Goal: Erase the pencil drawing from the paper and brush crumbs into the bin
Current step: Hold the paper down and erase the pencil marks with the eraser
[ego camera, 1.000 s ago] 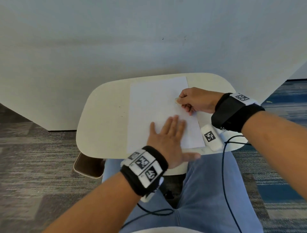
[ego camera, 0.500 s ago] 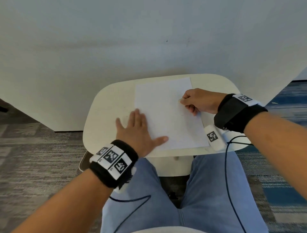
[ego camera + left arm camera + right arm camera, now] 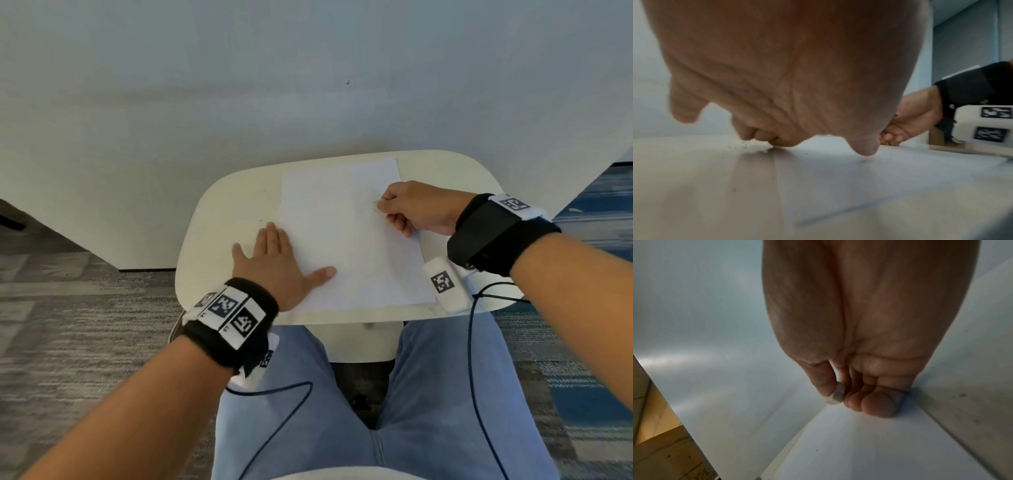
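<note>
A white sheet of paper [image 3: 346, 233] lies on a small cream table [image 3: 222, 219]. My left hand [image 3: 274, 260] lies flat with straight fingers across the paper's left edge, thumb out on the sheet. A line of eraser crumbs [image 3: 748, 145] sits on the table just past its fingers. My right hand [image 3: 411, 205] rests on the paper's right edge and pinches a small white eraser [image 3: 836, 394] between thumb and fingers. The eraser [image 3: 376, 205] touches the paper. No pencil marks are plain to see. No bin is in view.
A pale wall stands right behind the table. My legs in blue jeans [image 3: 301, 411] are under its near edge. Black cables [image 3: 474, 342] hang from both wrist bands. Grey and blue carpet [image 3: 68, 325] surrounds the table.
My left hand has slid from the paper's lower middle to its left edge and onto the table. The right hand has kept its place with the eraser.
</note>
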A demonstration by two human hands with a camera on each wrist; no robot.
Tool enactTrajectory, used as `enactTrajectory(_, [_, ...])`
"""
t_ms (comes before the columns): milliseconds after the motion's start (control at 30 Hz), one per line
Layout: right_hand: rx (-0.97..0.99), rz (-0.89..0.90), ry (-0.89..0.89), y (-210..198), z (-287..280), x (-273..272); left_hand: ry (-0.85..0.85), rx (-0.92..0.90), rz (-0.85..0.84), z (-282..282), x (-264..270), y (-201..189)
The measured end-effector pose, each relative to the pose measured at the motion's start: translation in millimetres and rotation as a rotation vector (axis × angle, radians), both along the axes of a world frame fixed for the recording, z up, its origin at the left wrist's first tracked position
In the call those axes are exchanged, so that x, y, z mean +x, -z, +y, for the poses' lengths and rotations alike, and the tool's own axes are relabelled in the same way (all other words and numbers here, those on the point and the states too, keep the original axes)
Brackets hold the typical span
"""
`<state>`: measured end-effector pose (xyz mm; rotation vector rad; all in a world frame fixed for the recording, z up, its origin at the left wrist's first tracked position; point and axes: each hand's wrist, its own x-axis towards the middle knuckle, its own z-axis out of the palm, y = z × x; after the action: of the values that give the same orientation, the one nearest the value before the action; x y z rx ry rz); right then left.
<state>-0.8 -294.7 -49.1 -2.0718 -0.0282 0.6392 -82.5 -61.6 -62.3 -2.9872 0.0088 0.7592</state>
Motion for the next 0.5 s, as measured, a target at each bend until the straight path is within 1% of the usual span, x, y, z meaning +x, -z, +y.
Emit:
enactTrajectory(67, [-0.009,-0.006,-0.007,0,2,0,0.218,-0.065,0.001,-3,-15,0])
enactTrajectory(100, [-0.015,-0.009,-0.01,0,2,0,0.288,-0.077,0.019,-3,-21,2])
enactTrajectory(133, [-0.019,-0.012,-0.011,0,2,-1,0.291,-0.064,0.036,-1,-24,5])
enactTrajectory(233, [-0.024,-0.012,-0.004,0,1,-2,0.045,0.055,0.025,9,-11,4])
enactTrajectory(267, [-0.026,-0.01,-0.003,0,2,-2,0.053,0.059,0.005,4,-6,1])
enactTrajectory(300, [-0.026,-0.008,-0.003,-1,2,-2,0.142,0.028,-0.027,-5,-3,-1])
enactTrajectory(333, [-0.025,-0.007,-0.002,-2,3,-1,0.266,-0.031,-0.04,-18,-2,-3])
enactTrajectory(400, [-0.024,-0.011,-0.004,-3,4,-2,0.466,-0.156,-0.004,-47,-4,-5])
enactTrajectory(433, [-0.025,-0.016,-0.007,-3,4,-2,0.512,-0.179,0.016,-57,-4,-2])
enactTrajectory(467, [-0.027,-0.021,-0.008,-3,4,-3,0.513,-0.172,0.029,-61,-1,2])
enactTrajectory(500, [-0.026,-0.024,-0.005,-3,3,-3,0.47,-0.145,0.034,-61,4,4])
